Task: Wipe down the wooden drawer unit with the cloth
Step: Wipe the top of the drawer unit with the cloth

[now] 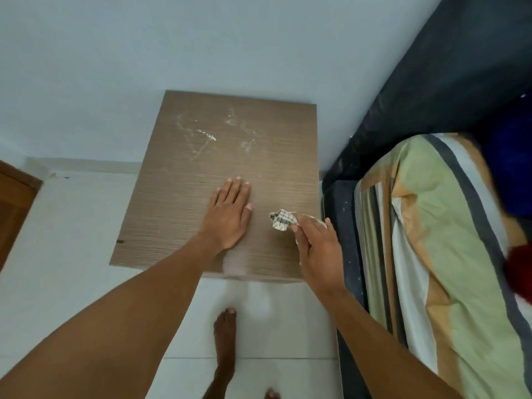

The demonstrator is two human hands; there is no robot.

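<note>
The wooden drawer unit [184,180] stands against the pale wall, seen from above; white dusty smears [207,135] mark the far half of its top. My left hand [229,214] lies flat, fingers together, on the near middle of the top. My right hand [316,249] hovers over the near right corner, fingers pinched on a small crumpled white cloth [281,220] with dark check lines. The cloth sits just above or on the wood, right of my left thumb.
A bed with a dark frame [345,214] and a striped green, orange and white cover [426,240] runs along the right, close to the unit. White floor tiles [72,240] lie left and in front. My bare foot [224,341] stands before the unit. A brown door [14,208] is at far left.
</note>
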